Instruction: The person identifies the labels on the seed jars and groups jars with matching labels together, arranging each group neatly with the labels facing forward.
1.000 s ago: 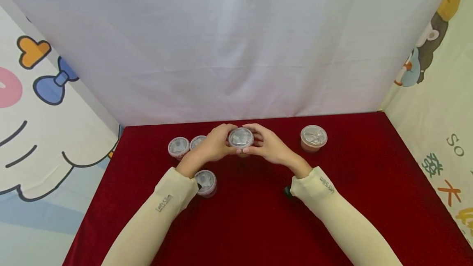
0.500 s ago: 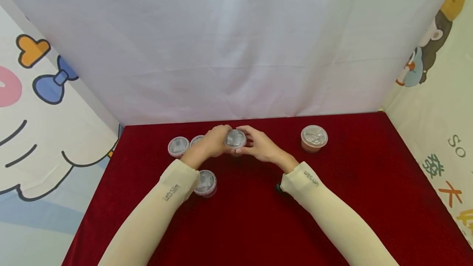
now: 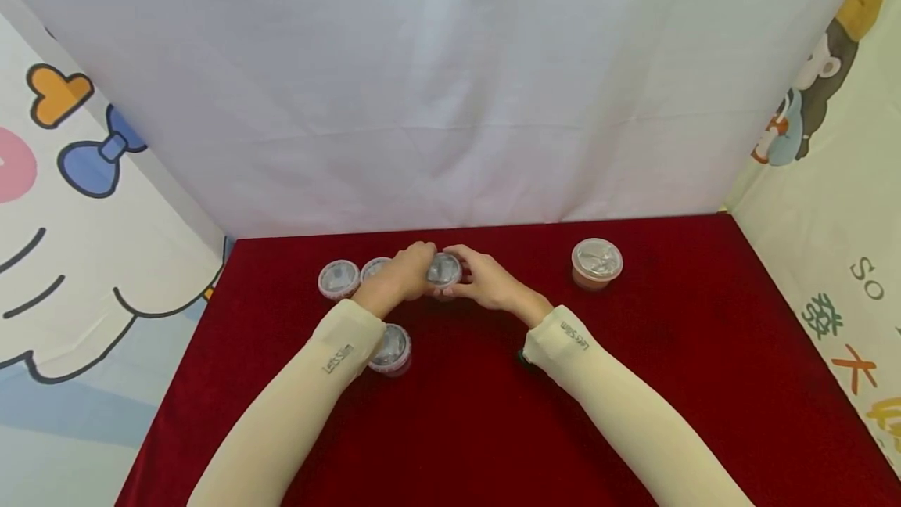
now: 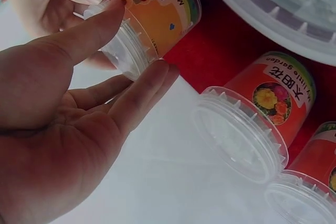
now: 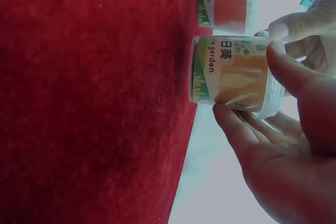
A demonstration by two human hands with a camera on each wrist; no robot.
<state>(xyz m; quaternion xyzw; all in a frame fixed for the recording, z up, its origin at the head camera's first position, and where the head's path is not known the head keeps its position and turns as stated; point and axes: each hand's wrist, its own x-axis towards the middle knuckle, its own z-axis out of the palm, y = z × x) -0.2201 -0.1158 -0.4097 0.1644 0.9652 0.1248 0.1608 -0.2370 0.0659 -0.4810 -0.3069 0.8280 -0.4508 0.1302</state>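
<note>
A small lidded plastic cup [image 3: 444,271] with a yellow-orange "My little garden" label [image 5: 241,77] is between my two hands, near the back of the red cloth. My left hand [image 3: 406,272] grips its left side, thumb and fingers around the clear lid [image 4: 126,51]. From the right, my right hand [image 3: 490,282] holds it with thumb and fingertips. The cup stands upright; whether its base touches the cloth I cannot tell. Just left of my left hand are two similar cups, one at the outside [image 3: 339,279] and one partly hidden [image 3: 375,267]. The left wrist view shows red-orange labels [image 4: 278,87] on this pair.
Another lidded cup [image 3: 393,349] stands nearer, partly behind my left sleeve [image 3: 345,346]. Off to the right is an orange-toned cup [image 3: 597,263] with a clear lid. A white curtain [image 3: 493,139] borders the back of the red cloth [image 3: 479,429].
Both hands have shifted a little left with the cup, which also sits slightly lower. It is now closer to the pair of cups on the left. The other cups stay put.
</note>
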